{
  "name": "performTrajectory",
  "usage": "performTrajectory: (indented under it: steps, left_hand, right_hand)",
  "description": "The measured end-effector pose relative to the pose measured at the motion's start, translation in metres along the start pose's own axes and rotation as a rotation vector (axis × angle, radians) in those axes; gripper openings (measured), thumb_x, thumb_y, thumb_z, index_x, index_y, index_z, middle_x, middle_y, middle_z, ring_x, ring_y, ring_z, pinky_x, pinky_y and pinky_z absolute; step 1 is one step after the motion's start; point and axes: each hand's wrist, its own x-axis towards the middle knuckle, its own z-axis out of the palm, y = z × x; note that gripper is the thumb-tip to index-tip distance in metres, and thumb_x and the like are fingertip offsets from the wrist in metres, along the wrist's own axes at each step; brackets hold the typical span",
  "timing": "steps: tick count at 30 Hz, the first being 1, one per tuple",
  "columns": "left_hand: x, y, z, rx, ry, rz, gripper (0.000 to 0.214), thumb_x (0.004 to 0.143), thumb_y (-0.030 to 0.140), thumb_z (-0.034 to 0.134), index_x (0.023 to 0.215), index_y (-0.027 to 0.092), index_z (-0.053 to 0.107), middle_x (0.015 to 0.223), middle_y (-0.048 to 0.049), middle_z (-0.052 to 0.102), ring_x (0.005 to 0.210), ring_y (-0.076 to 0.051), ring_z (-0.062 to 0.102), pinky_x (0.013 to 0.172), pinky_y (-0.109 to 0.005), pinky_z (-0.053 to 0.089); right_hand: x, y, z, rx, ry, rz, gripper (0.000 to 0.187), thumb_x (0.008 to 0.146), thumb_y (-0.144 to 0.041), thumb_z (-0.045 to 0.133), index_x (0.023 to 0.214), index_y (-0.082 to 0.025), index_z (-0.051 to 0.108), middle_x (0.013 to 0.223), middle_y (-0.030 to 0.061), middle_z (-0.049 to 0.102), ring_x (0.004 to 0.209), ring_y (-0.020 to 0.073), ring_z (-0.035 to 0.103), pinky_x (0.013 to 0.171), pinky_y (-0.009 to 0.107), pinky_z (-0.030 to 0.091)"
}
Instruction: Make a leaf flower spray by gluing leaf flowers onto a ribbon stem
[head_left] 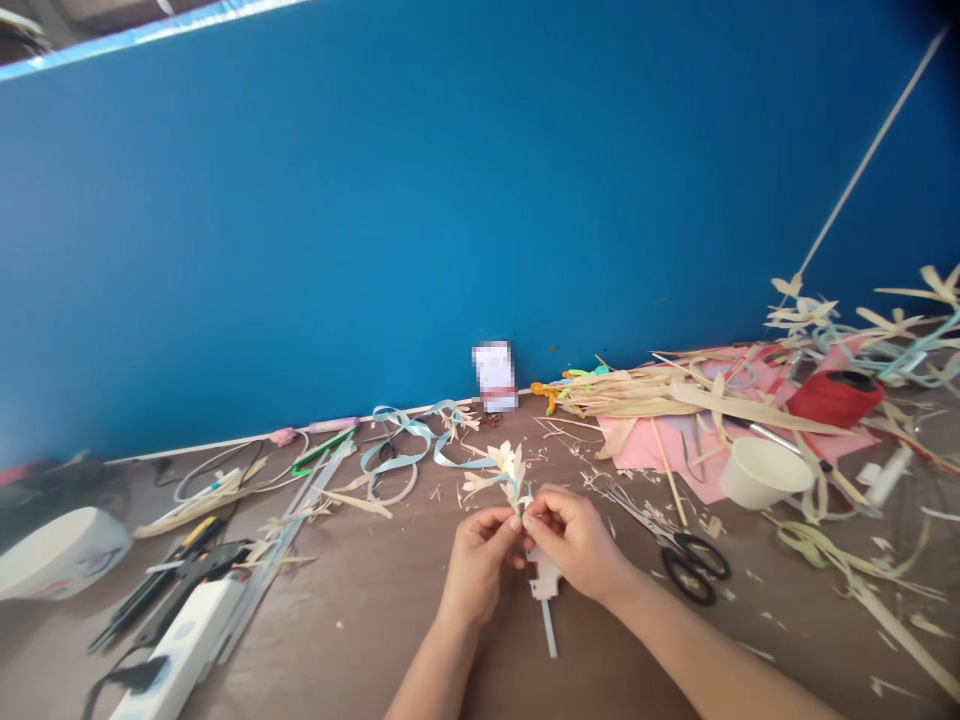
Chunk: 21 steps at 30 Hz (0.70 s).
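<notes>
A cream-coloured flower [510, 466] made of dried strips stands at the fingertips of both hands, with a light-blue ribbon [469, 455] trailing from it to the left. My left hand [486, 548] pinches its base between thumb and fingers. Right beside it, my right hand [568, 537] is also closed at the flower's base, thumb and forefinger pressed together. My fingers hide the point where they meet. Below the right hand lies a white tool-like piece [544, 577], partly covered, with a translucent stick [550, 630] pointing towards me.
Black-handled scissors [694, 565] lie right of my hands, near a white cup [766, 472]. Behind are dried strips [637, 392], pink sheets [637, 445] and a red spool [836, 400]. Leftward are a power strip [180, 650], a black glue gun [191, 590] and a bowl [64, 553]. A blue panel [450, 200] rises behind.
</notes>
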Motion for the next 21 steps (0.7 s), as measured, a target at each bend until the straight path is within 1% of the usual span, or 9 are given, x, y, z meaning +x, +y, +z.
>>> performTrajectory:
  steps: [4, 8, 15, 21]
  left_hand:
    - [-0.0004, -0.0018, 0.0001, 0.01, 0.016, 0.027, 0.022, 0.062, 0.031, 0.07, 0.068, 0.011, 0.064, 0.055, -0.0024, 0.059, 0.048, -0.011, 0.052, 0.039, -0.017, 0.037]
    - [-0.0001, -0.0034, 0.0, -0.013, 0.039, 0.048, 0.021, 0.062, 0.03, 0.07, 0.069, 0.012, 0.063, 0.053, -0.0007, 0.058, 0.046, -0.009, 0.05, 0.039, -0.016, 0.037]
    - [-0.0012, -0.0005, 0.0024, -0.1, 0.057, -0.006, 0.024, 0.058, 0.029, 0.073, 0.068, 0.011, 0.06, 0.058, -0.0012, 0.059, 0.052, -0.01, 0.055, 0.041, -0.016, 0.039]
    - [-0.0022, 0.0013, 0.0036, -0.14, 0.07, -0.033, 0.026, 0.056, 0.03, 0.075, 0.067, 0.012, 0.058, 0.06, -0.0004, 0.06, 0.051, -0.01, 0.056, 0.042, -0.016, 0.041]
  right_hand:
    - [0.0, -0.0008, -0.0003, -0.005, -0.001, -0.042, 0.016, 0.075, -0.011, 0.051, 0.061, -0.018, 0.055, 0.059, -0.0025, 0.051, 0.051, 0.0088, 0.046, 0.047, 0.019, 0.036]
    - [-0.0005, 0.0009, 0.0013, 0.002, 0.015, -0.049, 0.016, 0.076, -0.012, 0.052, 0.062, -0.018, 0.056, 0.06, -0.0026, 0.049, 0.052, 0.0089, 0.046, 0.048, 0.019, 0.036]
    - [-0.0011, 0.0056, 0.0036, 0.014, 0.042, -0.045, 0.013, 0.075, -0.013, 0.052, 0.064, -0.018, 0.056, 0.062, -0.0022, 0.048, 0.054, 0.0101, 0.048, 0.05, 0.02, 0.038]
    - [-0.0017, 0.0065, 0.0051, 0.037, 0.047, -0.03, 0.014, 0.075, -0.015, 0.052, 0.063, -0.019, 0.054, 0.064, -0.0016, 0.048, 0.055, 0.0104, 0.048, 0.051, 0.02, 0.04]
